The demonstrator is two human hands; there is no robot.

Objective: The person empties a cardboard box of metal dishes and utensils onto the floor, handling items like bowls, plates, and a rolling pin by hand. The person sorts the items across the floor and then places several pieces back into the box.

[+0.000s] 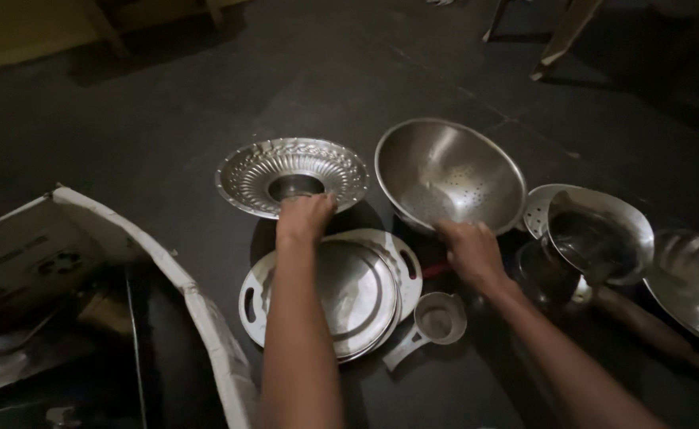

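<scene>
Left hand [305,216]: I see it closed on the near rim of the embossed steel bowl [292,176], which sits on the dark floor [151,119].
Right hand [470,250]: it grips the near edge of the smooth perforated colander [449,175], tilted.
Between them: flat round steel plates [349,290], stacked.

Dark grey stone-tile floor [206,103] filled most of view, faint joint lines ran across far right part. Light was dim, falling brightest near middle. Pale wooden furniture legs [560,36] stood at far right edge. Yellowish wall base [15,40] showed at far left corner, wooden leg [103,28] beside it.
</scene>
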